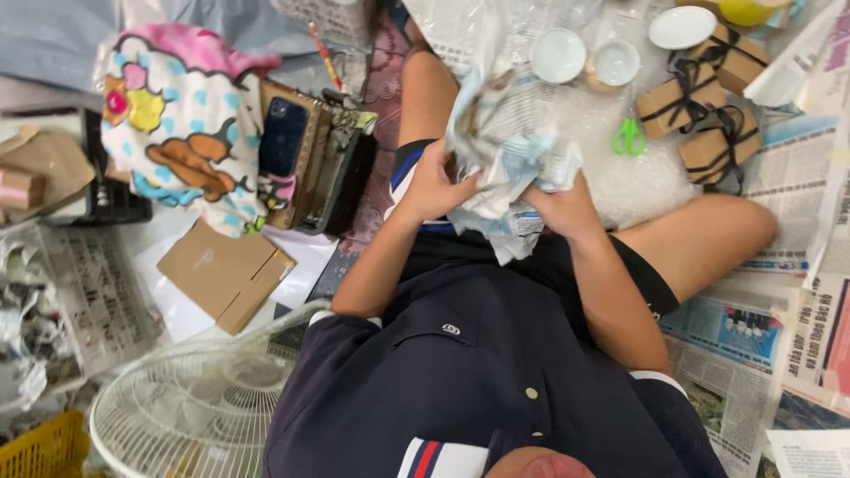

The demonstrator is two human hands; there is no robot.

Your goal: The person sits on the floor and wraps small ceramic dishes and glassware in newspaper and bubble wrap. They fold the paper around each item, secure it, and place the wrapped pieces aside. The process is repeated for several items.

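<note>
I sit cross-legged on the floor and look down at my lap. My left hand [434, 188] and my right hand [565, 209] both grip a crumpled bundle of newspaper [505, 150] held over my legs. The paper is bunched up between my fingers; whatever is inside it is hidden. Just beyond the bundle lies a sheet of bubble wrap [633, 181] with green-handled scissors [629, 137] on it.
Two white bowls [558, 55] and a white plate [680, 26] sit past the bubble wrap. Three brown gift boxes [708, 146] tied with black ribbon stand at right. Newspaper sheets [753, 327] cover the floor at right. A flat cardboard box [223, 273], a white fan [190, 412] and a cartoon pillow [177, 119] lie at left.
</note>
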